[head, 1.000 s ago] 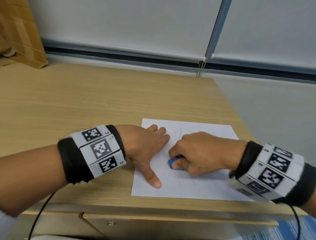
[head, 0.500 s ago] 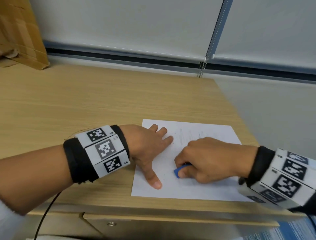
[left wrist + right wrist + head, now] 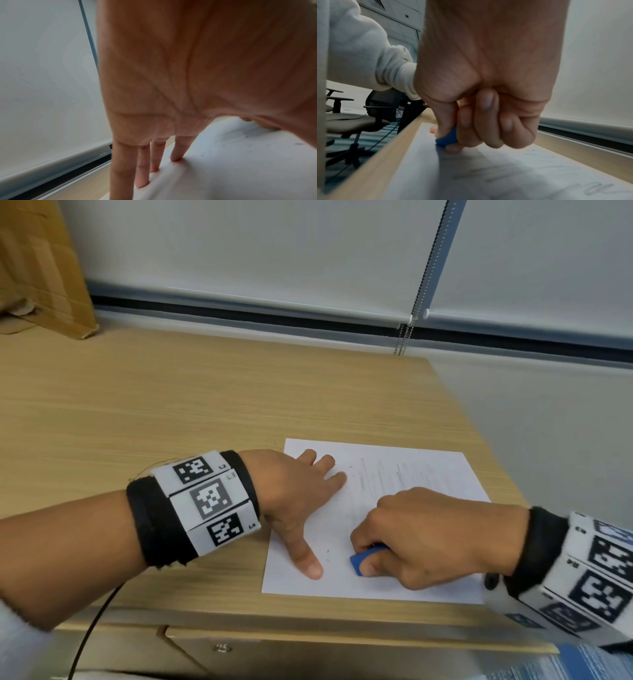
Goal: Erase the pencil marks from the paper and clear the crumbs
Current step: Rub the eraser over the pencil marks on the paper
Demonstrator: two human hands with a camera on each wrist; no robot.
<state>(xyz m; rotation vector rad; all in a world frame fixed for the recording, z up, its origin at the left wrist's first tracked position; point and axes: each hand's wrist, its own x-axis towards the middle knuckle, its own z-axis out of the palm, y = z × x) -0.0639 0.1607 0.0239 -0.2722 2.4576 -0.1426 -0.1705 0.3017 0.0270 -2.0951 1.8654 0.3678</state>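
A white paper (image 3: 428,474) lies near the wooden desk's front right corner, with faint pencil lines (image 3: 383,474) across its upper half. My left hand (image 3: 301,501) rests flat on the sheet's left side, fingers (image 3: 142,175) straight and pressing the paper (image 3: 240,169). My right hand (image 3: 421,535) pinches a blue eraser (image 3: 363,559) between thumb and fingers, its tip down on the paper's lower middle. In the right wrist view the eraser (image 3: 448,138) touches the sheet (image 3: 505,175), with grey pencil strokes (image 3: 488,174) in front of it. Small dark crumbs (image 3: 329,553) lie scattered near both hands.
The desk (image 3: 171,412) stretches wide to the left and back. A cardboard box (image 3: 37,268) stands at the far left corner. A blind cord (image 3: 421,285) hangs at the back wall. A drawer front (image 3: 222,648) sits under the desk edge. Office chairs (image 3: 359,121) stand beyond the desk.
My right hand has slid the eraser down the paper toward the front edge and slightly right. The left hand stays put, holding the sheet.
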